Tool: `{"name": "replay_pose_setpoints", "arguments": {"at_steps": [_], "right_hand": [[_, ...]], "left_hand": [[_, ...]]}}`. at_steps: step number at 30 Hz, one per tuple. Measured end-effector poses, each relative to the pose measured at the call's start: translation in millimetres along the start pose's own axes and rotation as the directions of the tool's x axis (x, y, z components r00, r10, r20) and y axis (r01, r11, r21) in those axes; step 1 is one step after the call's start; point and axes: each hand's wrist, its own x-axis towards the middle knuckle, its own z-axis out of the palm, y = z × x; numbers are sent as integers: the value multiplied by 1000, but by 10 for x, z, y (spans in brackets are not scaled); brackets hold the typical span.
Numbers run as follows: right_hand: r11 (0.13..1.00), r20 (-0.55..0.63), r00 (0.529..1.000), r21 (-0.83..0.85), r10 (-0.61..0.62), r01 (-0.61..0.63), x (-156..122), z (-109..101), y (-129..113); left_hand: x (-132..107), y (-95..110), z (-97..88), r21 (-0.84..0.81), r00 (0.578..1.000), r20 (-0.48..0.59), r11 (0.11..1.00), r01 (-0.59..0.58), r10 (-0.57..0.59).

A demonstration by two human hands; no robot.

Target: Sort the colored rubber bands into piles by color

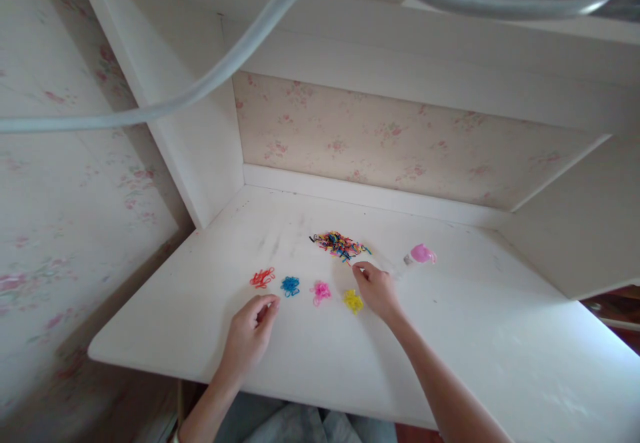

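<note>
A mixed heap of small coloured rubber bands (340, 244) lies toward the back of the white desk. At its front edge my right hand (376, 286) is closed in a pinch, with a small reddish rubber band (349, 264) at the fingertips. Nearer me, in a row, lie a red pile (262, 278), a blue pile (290, 286), a pink pile (321, 292) and a yellow pile (353, 301) of bands. My left hand (251, 333) is closed just in front of the red and blue piles, fingers curled together. Whatever it may hold is hidden.
Right of the heap, a clear bag or container with a pink top (423, 254) rests on the desk (480, 336). A pale cable (225, 63) crosses the upper view in front of the shelf (400, 63). Side panels and a floral wall (325, 136) bound the desk.
</note>
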Motion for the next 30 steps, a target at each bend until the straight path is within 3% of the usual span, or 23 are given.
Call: {"name": "replay_pose_setpoints", "arguments": {"at_steps": [10, 16, 20, 25, 30], "right_hand": [[976, 65, 976, -49, -210, 213, -465, 123, -740], [919, 202, 925, -165, -323, 357, -381, 410, -1332], [896, 258, 904, -199, -342, 396, -230, 547, -1580], [896, 238, 906, -196, -350, 398, -286, 448, -1492], [952, 74, 951, 84, -300, 294, -703, 220, -972]], "left_hand": [[-21, 23, -4, -78, 998, -1, 995, 59, -59], [-52, 25, -18, -143, 996, 60, 987, 73, -64], [-60, -1, -30, -153, 995, 72, 985, 85, -74], [-36, -27, -29, -141, 995, 57, 986, 93, -86], [-46, -11, -27, -102, 995, 73, 992, 70, -62]]}}
